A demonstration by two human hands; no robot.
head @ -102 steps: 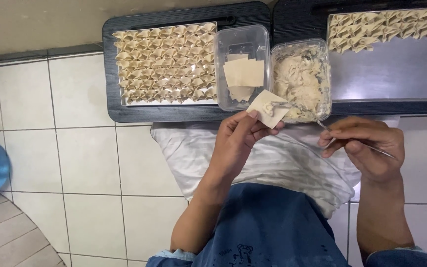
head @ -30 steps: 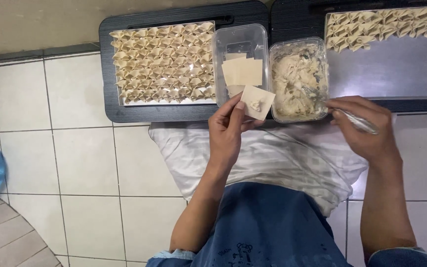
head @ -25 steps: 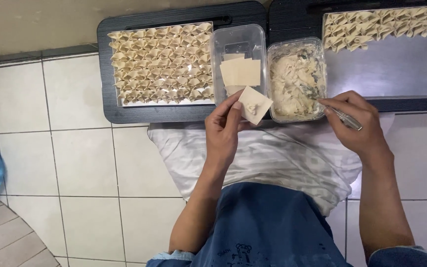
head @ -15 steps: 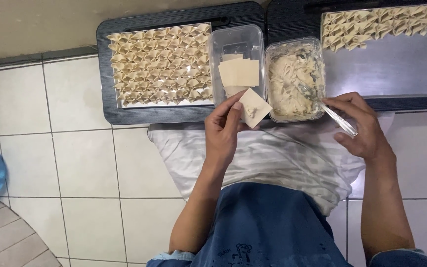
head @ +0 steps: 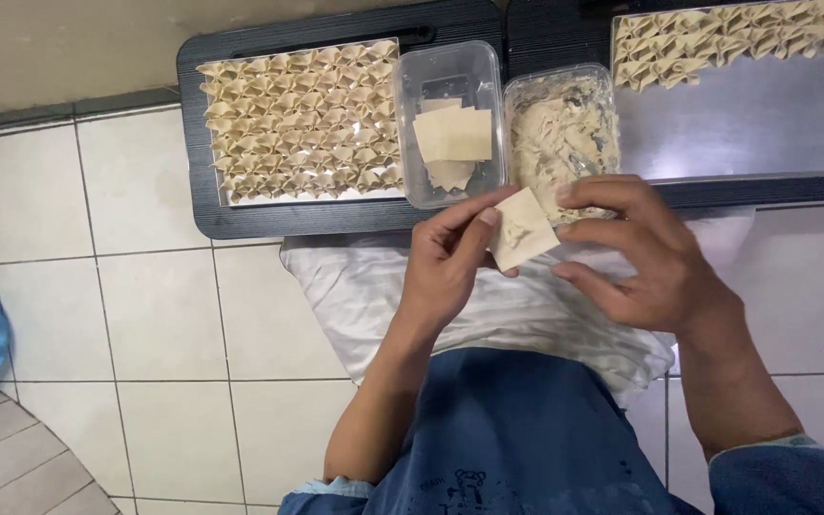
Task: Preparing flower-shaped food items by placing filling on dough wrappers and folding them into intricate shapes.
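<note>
Pinching the square wrapper (head: pixel 523 229) in your left hand (head: pixel 450 262), just below the filling tub (head: pixel 565 129) at 12 o'clock, you've brought your right hand (head: pixel 636 253) off the tub; its fingers now close on the wrapper's right edge, so folding looks underway.

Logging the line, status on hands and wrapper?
Left hand pinches filled wrapper. Right hand at its other edge, fingers closing in. Filling tub just behind; nothing between.

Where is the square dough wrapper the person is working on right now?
In the head view, the dough wrapper sits mid-frame, pinched between the left hand and right hand, just below the filling tub.
</note>
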